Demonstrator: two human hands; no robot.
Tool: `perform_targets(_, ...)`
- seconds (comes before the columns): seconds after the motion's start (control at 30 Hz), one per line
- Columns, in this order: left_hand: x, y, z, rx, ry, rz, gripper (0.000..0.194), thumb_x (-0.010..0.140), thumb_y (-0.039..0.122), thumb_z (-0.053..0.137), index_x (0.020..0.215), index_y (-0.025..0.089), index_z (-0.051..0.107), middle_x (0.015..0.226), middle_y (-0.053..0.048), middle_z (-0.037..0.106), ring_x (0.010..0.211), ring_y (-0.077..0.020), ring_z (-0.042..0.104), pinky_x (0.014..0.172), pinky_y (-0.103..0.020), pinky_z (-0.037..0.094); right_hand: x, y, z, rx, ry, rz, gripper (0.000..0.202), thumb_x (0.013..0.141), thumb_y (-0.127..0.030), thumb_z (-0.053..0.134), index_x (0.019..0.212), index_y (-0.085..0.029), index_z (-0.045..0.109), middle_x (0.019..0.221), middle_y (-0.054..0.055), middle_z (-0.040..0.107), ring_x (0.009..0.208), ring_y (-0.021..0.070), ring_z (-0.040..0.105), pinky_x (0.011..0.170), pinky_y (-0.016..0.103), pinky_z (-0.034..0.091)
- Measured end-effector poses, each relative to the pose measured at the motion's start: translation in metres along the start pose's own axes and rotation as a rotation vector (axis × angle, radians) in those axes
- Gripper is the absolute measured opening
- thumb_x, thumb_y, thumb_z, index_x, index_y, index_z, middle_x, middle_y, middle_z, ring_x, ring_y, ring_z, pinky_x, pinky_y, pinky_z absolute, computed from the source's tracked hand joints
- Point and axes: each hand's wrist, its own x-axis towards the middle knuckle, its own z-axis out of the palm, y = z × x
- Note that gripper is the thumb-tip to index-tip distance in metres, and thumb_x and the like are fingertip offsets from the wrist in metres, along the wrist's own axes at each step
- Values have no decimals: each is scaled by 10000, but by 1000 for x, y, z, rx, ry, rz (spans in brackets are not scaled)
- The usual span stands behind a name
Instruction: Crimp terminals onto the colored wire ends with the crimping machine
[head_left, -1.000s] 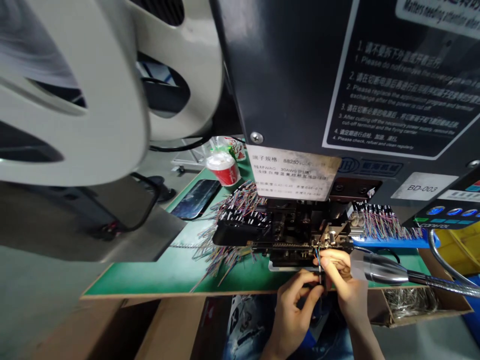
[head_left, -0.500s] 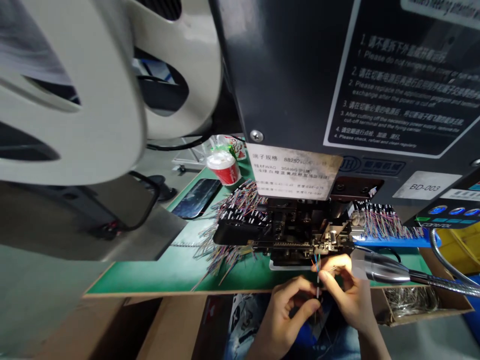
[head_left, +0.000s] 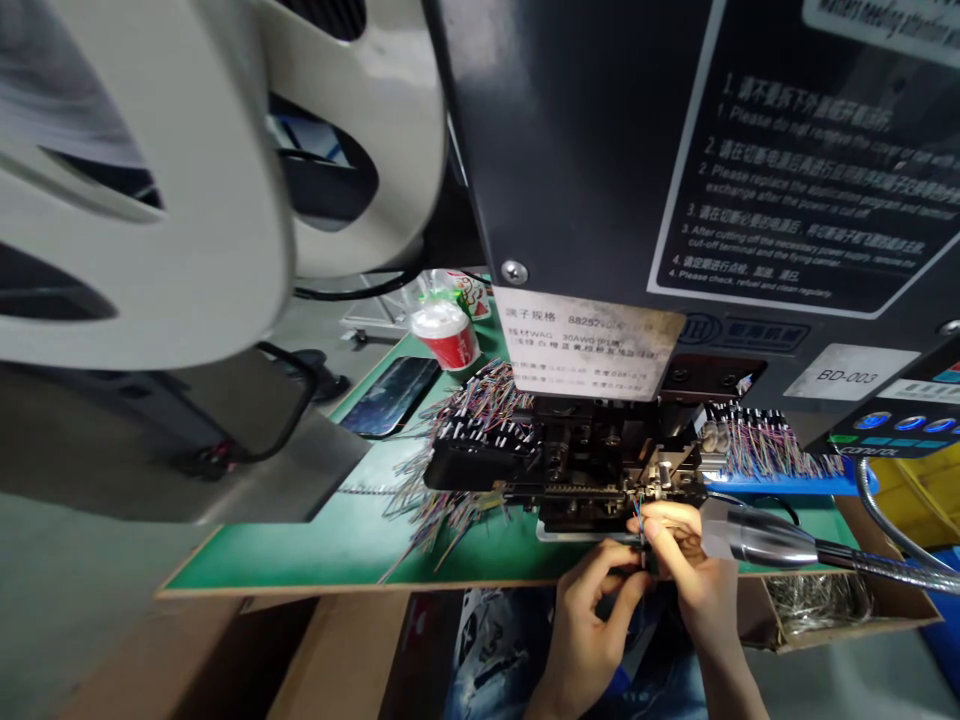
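Note:
Thin coloured wires [head_left: 639, 512] run up from my fingers to the metal head of the crimping machine [head_left: 660, 478]. My right hand [head_left: 686, 560] pinches these wires between thumb and fingertips, just below the machine's jaws. Lower down, my left hand [head_left: 592, 610] is closed on the cable [head_left: 643, 550] that the wires come out of. Both hands are close together in front of the bench edge. The cable's lower end is hard to make out against my lap. Whether the wire tips touch the jaws is too small to tell.
Bundles of multicoloured wires [head_left: 450, 500] lie left of the machine, and more sit in a blue tray [head_left: 787, 484] at right. A lamp [head_left: 765, 535] reaches in beside my right hand. A phone [head_left: 394, 395] and a red cup [head_left: 450, 345] stand on the green bench [head_left: 300, 550].
Both hands have shifted slightly right, with my left hand also a little higher. The wires are nearer the machine's jaws, and less of their coloured length shows above my right fingers.

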Motion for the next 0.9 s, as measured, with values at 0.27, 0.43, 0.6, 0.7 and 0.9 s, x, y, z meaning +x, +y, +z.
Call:
perform_targets(0.27,0,2,-2,-9,6,-38,139,895,108,650,895,197,756,832,-12,768,719,-149,775,632,-133,620,2,-2,3,-11,23,-25,282,908,-479,760,936,-208,831,871,86,832,821,272,793,771,368,647)
perform_targets(0.43,-3,0,-3,14,5,-64,112,906,147,660,905,190,764,851,-32,777,723,-169,773,622,-161,634,1,0,4,-8,10,-17,310,919,-503,749,945,-203,825,885,88,831,826,273,789,785,376,639)
perform_targets(0.6,-7,-6,-11,-56,-47,-106,98,941,203,673,937,203,771,879,-31,757,745,-166,772,643,-161,627,0,4,-1,-100,-16,-100,210,954,-398,717,989,-221,825,866,62,809,771,232,742,770,354,594)
perform_targets(0.7,-8,-6,-23,-155,-165,-188,101,944,276,710,917,195,766,848,-24,733,684,-162,769,629,-171,619,0,2,-8,-130,-105,-190,161,939,-358,740,881,-221,802,880,57,775,738,204,705,686,309,566)
perform_targets(0.9,-2,4,-33,-151,-265,-251,90,910,246,726,853,183,754,785,-24,736,658,-162,754,643,-183,613,-3,-3,-10,52,-174,-62,224,935,-434,759,871,-220,755,866,51,802,797,219,743,708,305,596)
